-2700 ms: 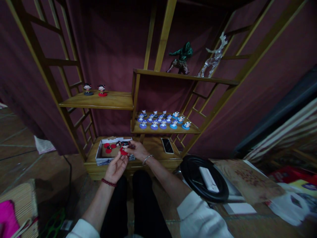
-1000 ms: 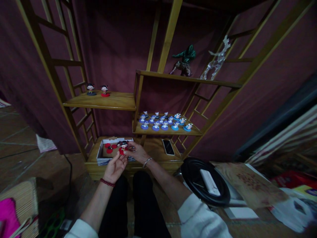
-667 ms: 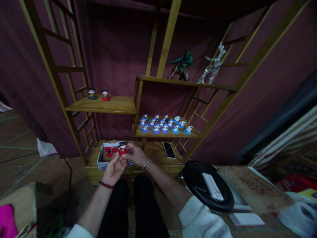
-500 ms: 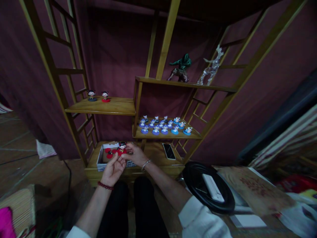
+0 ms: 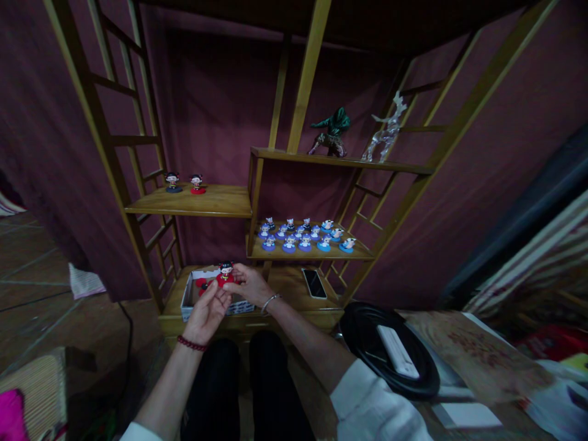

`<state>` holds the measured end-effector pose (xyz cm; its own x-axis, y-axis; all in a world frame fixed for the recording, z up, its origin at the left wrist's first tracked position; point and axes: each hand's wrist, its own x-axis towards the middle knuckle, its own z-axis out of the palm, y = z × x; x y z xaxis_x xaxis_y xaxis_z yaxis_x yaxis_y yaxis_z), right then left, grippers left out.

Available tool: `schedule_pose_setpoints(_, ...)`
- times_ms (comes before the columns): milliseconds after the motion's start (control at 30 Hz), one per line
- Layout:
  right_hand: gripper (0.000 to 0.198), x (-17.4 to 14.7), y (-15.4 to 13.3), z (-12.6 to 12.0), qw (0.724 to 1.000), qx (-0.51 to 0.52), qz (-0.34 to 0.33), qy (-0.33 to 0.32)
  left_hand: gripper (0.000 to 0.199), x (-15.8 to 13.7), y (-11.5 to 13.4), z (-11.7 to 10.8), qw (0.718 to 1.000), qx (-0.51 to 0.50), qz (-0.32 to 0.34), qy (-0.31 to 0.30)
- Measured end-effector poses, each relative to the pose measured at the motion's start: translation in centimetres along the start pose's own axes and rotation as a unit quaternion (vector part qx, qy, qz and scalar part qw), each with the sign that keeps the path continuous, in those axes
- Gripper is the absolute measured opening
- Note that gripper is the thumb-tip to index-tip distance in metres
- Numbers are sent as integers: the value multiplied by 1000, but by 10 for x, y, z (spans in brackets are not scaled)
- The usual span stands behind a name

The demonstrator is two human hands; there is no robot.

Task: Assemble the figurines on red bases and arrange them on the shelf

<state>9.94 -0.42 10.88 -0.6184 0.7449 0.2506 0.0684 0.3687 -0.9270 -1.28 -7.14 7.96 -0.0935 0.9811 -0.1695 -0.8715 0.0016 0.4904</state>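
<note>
A small doll figurine (image 5: 226,274) with black hair and a red round base is held upright between both hands. My left hand (image 5: 209,311) grips its base from the left and below, fingers closed. From the right, my right hand (image 5: 248,285) pinches the same figurine. Beneath them sits an open cardboard box (image 5: 187,300) with more red pieces inside, partly hidden by my hands. Two similar figurines, one on a dark base (image 5: 173,182) and one on a red base (image 5: 197,184), stand on the left shelf (image 5: 193,202).
Several purple, blue and black figurines (image 5: 304,242) stand in rows on the lower right shelf. Above them are a green-hooded statue (image 5: 333,131) and a clear deer figure (image 5: 386,131). A phone (image 5: 314,283) lies right of the box. A black coiled hose (image 5: 362,343) is at lower right.
The view has shifted slightly, so the shelves sit a little lower. Both hands keep hold of the figurine above the box, with hardly any movement.
</note>
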Motion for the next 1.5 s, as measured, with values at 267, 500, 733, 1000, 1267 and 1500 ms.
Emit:
schedule_pose_setpoints(267,32,5,-3,-1,999,-25,-32,17,8,-3,10,9,992,102,69,13)
schedule_pose_setpoints(500,31,7,-22,0,999,-37,-29,16,29,-10,22,22,972,169,161,24)
schedule_pose_setpoints(733,32,12,-39,1,999,-9,-28,19,34,-14,33,33,926,287,231,83)
schedule_pose_setpoints(1000,39,25,-53,-6,999,30,-26,-4,35,-20,52,53,910,333,236,72)
schedule_pose_setpoints(1267,38,35,-70,-12,999,4,-27,16,37,-25,69,68,902,362,235,27)
schedule_pose_setpoints(1500,33,43,-80,-15,998,20,-53,6,36,-23,78,74,869,416,268,6)
